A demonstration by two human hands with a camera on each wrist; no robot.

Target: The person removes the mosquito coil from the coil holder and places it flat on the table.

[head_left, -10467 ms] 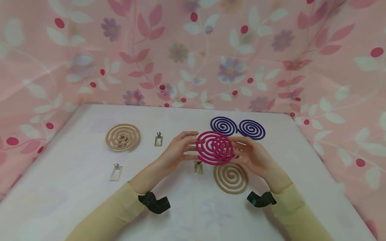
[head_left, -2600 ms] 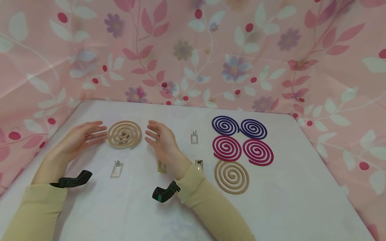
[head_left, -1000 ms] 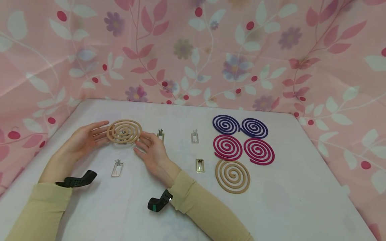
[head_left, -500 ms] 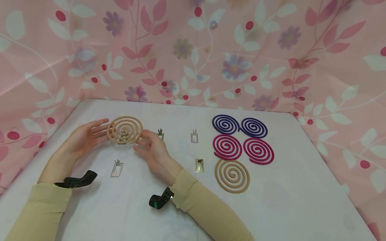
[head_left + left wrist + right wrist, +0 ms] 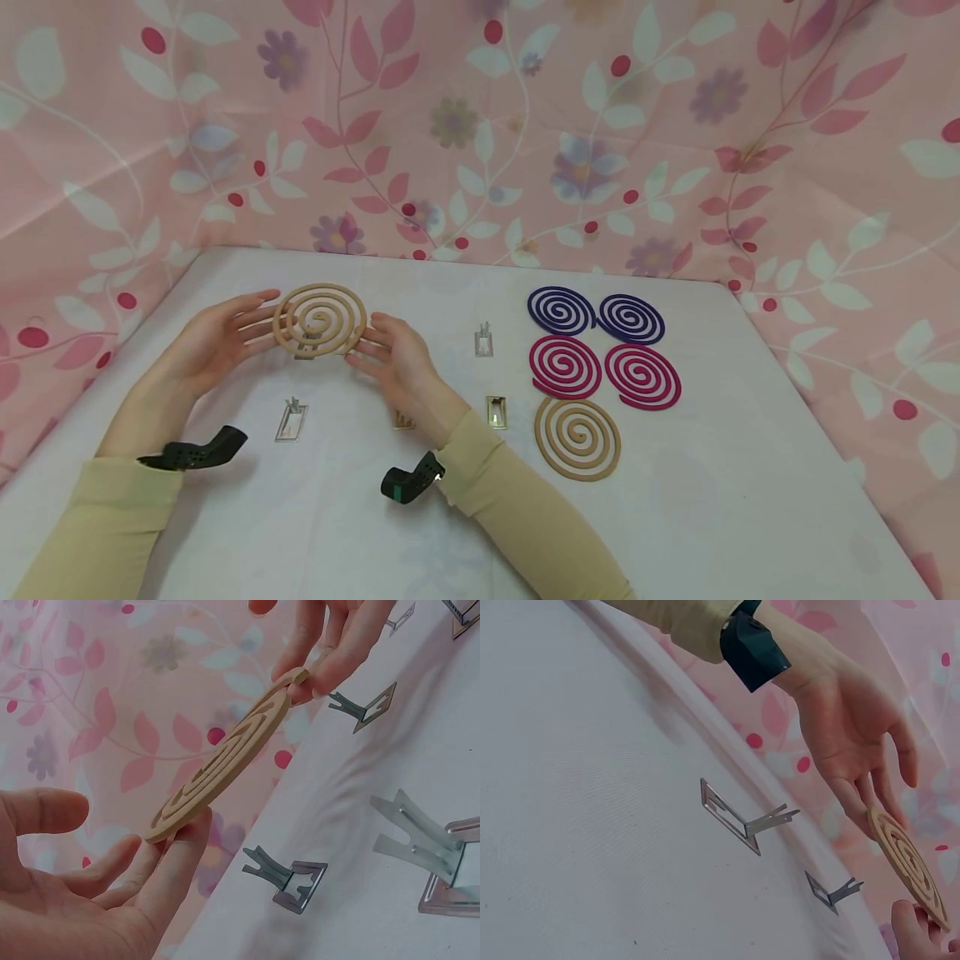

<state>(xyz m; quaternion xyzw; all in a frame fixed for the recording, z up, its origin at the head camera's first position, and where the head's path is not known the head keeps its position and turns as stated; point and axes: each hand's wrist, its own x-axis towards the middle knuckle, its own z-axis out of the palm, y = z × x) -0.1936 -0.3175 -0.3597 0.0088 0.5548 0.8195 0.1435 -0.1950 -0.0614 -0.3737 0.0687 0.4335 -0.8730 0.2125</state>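
A tan mosquito coil (image 5: 321, 317) is held in the air between both hands, tilted in the left wrist view. My left hand (image 5: 213, 342) supports its left edge on nearly straight fingers, the thumb standing apart from it. On the opposite edge, my right hand (image 5: 408, 362) carries the coil on its extended fingers; its thumb stays off the coil in the left wrist view. Below the coil, a small metal coil stand (image 5: 306, 352) with upright prongs sits on the table, partly covered in the head view. Another stand (image 5: 403, 419) is partly hidden by my right wrist.
More metal stands lie around: one at front left (image 5: 291, 421), one further right (image 5: 483, 342) and a golden one (image 5: 497, 412). To the right lie two purple coils (image 5: 558, 311), two magenta coils (image 5: 565, 367) and a second tan coil (image 5: 577, 437). A floral cloth (image 5: 450, 125) hangs behind the table.
Earlier, both hands held magenta coil over the middle; two magenta coils now lie at the right. The tan coil has since been lifted off its stand and shifted slightly right.
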